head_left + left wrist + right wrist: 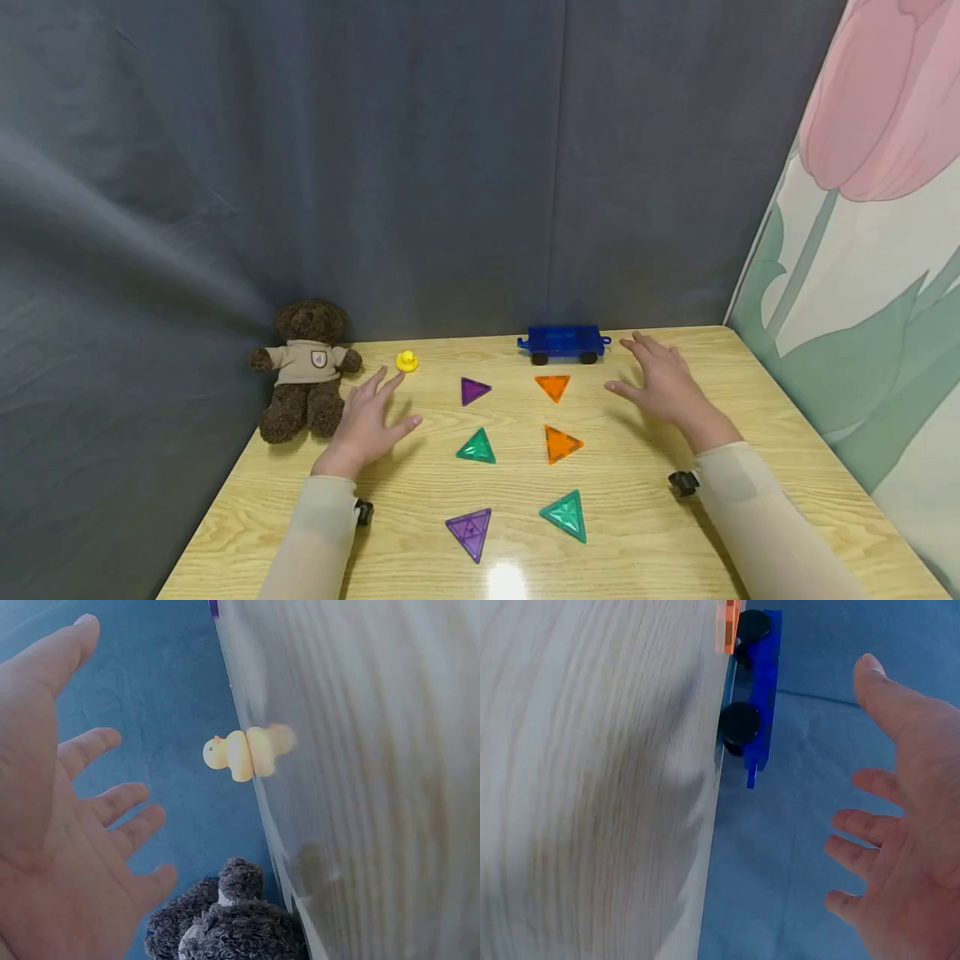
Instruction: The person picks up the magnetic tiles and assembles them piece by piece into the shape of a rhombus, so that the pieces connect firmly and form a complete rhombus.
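My left hand (363, 427) hovers over the left part of the table, fingers spread, holding nothing. Just beyond its fingertips stands a small yellow rubber duck (407, 361), also seen in the left wrist view. On the right, my right hand (663, 385) is spread above the table, apart from the blue toy wagon (564, 342) with black wheels. Between the hands lie triangular translucent tiles: a small purple triangle (475, 391), a larger purple triangle (471, 533), green triangles (477, 447) (567, 516) and orange triangles (553, 387) (562, 444).
A brown teddy bear (307, 371) in a beige shirt sits at the table's left edge, beside my left hand. A dark curtain (450, 167) hangs behind the wooden table (637, 550). A flower-patterned panel (862, 250) borders the right side.
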